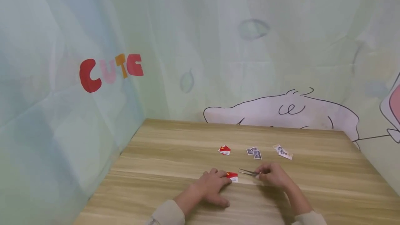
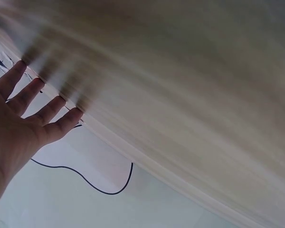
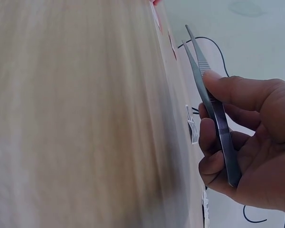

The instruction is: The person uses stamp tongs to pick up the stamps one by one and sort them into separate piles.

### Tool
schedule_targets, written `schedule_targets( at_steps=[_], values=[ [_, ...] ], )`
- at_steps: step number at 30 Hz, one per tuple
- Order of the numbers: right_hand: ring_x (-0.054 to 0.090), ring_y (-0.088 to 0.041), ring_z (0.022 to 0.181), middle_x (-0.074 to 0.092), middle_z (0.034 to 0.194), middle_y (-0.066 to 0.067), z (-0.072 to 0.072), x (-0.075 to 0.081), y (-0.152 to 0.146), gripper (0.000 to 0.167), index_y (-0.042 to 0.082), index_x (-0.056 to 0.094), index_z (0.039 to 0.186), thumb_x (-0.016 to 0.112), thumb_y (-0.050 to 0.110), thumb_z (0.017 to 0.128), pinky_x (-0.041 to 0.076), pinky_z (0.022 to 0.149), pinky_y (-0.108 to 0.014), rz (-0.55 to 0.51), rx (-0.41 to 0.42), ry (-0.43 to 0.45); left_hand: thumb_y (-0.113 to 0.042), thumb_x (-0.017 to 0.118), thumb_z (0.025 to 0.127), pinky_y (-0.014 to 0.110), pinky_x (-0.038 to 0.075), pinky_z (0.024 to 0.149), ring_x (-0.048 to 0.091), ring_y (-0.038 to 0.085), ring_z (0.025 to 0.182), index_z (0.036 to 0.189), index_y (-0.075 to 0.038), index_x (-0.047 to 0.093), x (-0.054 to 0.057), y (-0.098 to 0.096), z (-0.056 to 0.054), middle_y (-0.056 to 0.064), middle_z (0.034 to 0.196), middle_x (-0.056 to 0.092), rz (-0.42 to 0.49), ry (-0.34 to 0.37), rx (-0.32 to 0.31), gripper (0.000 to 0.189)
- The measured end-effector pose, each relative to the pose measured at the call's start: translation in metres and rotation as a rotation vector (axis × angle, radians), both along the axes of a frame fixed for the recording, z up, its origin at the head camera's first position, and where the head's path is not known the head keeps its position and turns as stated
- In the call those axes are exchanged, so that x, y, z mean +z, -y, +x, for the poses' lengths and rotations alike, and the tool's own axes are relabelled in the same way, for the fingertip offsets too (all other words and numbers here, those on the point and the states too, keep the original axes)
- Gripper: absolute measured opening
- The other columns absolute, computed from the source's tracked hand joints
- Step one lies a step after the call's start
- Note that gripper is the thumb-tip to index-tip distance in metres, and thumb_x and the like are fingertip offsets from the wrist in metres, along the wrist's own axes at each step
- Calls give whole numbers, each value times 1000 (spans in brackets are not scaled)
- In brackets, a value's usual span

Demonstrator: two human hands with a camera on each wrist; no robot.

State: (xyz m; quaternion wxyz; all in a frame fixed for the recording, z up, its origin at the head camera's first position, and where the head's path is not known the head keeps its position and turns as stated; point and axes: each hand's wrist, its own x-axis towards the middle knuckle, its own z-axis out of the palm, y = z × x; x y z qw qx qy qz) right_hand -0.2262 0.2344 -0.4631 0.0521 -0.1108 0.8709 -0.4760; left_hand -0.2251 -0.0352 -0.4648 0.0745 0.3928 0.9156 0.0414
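Note:
My left hand lies palm down on the wooden table, its fingers spread. Those fingers touch the left side of a small red and white card and cover part of it. In the left wrist view the same hand has its fingertips against the tabletop. A pair of metal tweezers is gripped in my right hand, between thumb and curled fingers. The tweezers' tips stand slightly apart with nothing between them. The head view shows them pointing left, just right of the card.
Farther back on the table lie red and white cards, overlapping dark pictures with white borders, and a group of pale cards. A printed cloth backdrop rises along the back and left edges.

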Motion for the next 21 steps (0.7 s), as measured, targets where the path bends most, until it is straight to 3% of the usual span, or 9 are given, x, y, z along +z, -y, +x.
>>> schedule_targets(
  at_steps=[12,21],
  values=[
    [54,-19,68,62,76,-4,-1,-7,-2,22,-6,67,89,72,2,70,47,60,-30,8,86,-11,-61,65,71,44,43,83,43,21,111,129,-24,55,-1,0,0,-2,131,46,-16,-61,-15,70],
    [55,-17,68,65,77,-4,-2,-8,1,19,-6,68,89,71,3,72,47,61,-28,12,125,-12,-61,65,71,44,43,84,42,21,112,131,-24,54,-1,-1,1,-2,131,45,-19,-53,-7,72]
  ],
)
